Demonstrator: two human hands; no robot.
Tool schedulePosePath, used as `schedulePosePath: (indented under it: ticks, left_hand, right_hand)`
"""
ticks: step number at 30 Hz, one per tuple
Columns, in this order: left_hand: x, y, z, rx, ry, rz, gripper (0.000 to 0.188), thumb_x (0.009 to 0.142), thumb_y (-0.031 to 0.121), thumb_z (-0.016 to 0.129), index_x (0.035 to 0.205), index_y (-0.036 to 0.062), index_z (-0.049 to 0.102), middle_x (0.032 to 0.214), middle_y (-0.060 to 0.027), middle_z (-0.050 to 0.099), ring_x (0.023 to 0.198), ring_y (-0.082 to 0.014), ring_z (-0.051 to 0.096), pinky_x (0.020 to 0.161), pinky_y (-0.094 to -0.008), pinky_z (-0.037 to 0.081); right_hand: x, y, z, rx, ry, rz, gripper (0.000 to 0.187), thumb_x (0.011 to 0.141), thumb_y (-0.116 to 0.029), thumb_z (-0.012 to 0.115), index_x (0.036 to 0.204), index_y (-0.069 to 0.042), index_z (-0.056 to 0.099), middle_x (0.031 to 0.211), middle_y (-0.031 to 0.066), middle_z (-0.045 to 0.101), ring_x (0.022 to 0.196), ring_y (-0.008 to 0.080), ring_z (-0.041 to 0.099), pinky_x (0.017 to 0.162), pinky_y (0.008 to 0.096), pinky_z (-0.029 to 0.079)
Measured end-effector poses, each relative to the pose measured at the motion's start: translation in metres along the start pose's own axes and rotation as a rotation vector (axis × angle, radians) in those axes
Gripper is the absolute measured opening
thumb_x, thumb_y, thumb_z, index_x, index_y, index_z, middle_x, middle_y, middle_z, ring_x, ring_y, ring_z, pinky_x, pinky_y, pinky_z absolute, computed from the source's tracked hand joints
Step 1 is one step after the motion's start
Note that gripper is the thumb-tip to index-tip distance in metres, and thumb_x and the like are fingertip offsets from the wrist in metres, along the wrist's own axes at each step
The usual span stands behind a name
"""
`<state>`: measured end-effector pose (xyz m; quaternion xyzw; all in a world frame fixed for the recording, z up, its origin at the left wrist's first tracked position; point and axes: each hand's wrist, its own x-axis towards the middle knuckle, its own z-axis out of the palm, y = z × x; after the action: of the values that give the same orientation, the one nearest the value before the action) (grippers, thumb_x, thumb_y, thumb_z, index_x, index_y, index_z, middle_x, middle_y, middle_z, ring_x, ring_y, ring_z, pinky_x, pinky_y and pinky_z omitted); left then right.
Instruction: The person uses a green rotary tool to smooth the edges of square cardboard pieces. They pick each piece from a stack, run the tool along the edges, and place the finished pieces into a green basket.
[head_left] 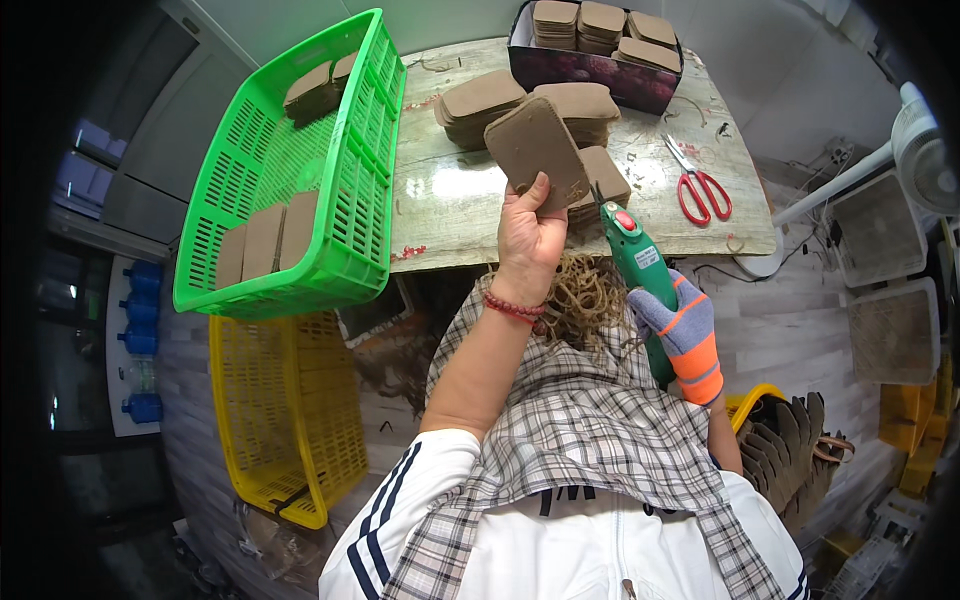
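Observation:
My left hand (532, 235) is closed on a flat brown piece (535, 148) with rounded corners, the thumb lying on its face. In my gloved right hand (684, 322) is a green handheld electric cutter (634, 250) with a red button. Its narrow pointed blades stand close to the piece's lower right corner; whether they touch it I cannot tell. Behind the piece, stacks of similar brown pieces (480, 97) lie on the table (440, 215). Curly brown trimmings (590, 300) are heaped on the checked apron (580, 420) in my lap.
Red-handled scissors (704, 196) lie on the table's right side. A dark box (600, 75) of stacked pieces stands at the back. Left of the table, a green crate (345, 230) holds more, with a yellow crate (225, 400) below. A white fan (920, 150) stands at right.

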<state>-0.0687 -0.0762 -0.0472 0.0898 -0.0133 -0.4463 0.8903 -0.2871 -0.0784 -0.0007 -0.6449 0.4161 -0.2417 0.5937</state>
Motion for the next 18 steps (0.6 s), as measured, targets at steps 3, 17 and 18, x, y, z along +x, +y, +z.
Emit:
schedulePosePath:
  ticks: [3, 17, 18]
  left_hand:
    - [-0.003, -0.005, 0.000, -0.005, -0.018, -0.023, 0.038, 0.084, -0.007, 0.059, 0.119, 0.0071, 0.053, 0.120, -0.0073, 0.057, 0.114, -0.0233, 0.053, 0.103, -0.0411, 0.042]
    - [-0.029, -0.028, -0.012, 0.138, -0.062, -0.163, 0.035, 0.085, -0.009, 0.056, 0.116, 0.0071, 0.056, 0.116, -0.0080, 0.060, 0.107, -0.0216, 0.058, 0.096, -0.0362, 0.047]
    - [-0.031, -0.029, -0.013, 0.145, -0.058, -0.178, 0.036, 0.084, -0.010, 0.055, 0.116, 0.0075, 0.056, 0.115, -0.0076, 0.061, 0.107, -0.0211, 0.058, 0.095, -0.0350, 0.048]
  right_hand:
    - [-0.001, 0.000, 0.000, 0.029, 0.000, 0.022, 0.036, 0.078, -0.021, 0.074, 0.103, 0.000, 0.061, 0.069, 0.0006, 0.061, 0.053, 0.0037, 0.052, 0.048, 0.0202, 0.042]
    - [0.001, -0.016, -0.008, 0.087, 0.079, 0.002, 0.031, 0.079, -0.017, 0.073, 0.101, 0.000, 0.061, 0.071, -0.0002, 0.062, 0.056, 0.0033, 0.053, 0.050, 0.0191, 0.042]
    - [0.001, -0.018, -0.010, 0.089, 0.083, -0.006, 0.031, 0.079, -0.017, 0.073, 0.101, 0.000, 0.061, 0.072, -0.0004, 0.062, 0.056, 0.0031, 0.053, 0.050, 0.0189, 0.042]
